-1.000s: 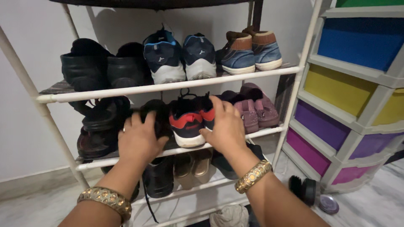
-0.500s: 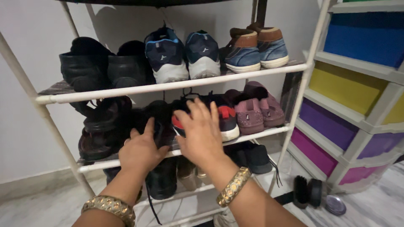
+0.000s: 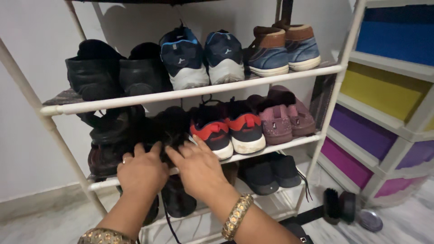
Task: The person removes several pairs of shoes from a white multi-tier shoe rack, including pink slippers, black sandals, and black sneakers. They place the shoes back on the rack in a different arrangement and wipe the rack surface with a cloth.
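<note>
Where the hands are: head view, the only one, so here goes. Both are down at the front of the middle shelf of the white tube shoe rack, side by side.
Left hand: lying flat over the black shoes, fingers spread and loose, not closed round anything.
Right hand: same deal, palm down just beside the left one, fingers stretched onto the black shoes, nothing gripped.
Black shoes: middle shelf, left of centre, between the dark sandals and the red-and-black trainers.
Step in hand: looks to me like nudging or squaring up that black pair, more a press than a grab.
What a lift would call for: my guess is the fingers would have to curl round the heels first, and watch the lace dangling below.
Neighbours: mauve slip-ons at the right end of the same shelf.
Top shelf: black leather shoes, blue trainers, denim high-tops.
Bottom shelf: more dark shoes, mostly hidden by the arms.
Room: pale wall behind, a plastic drawer unit with coloured drawers on the right, and a marble-look floor with a shoe brush and a round polish tin.
</note>
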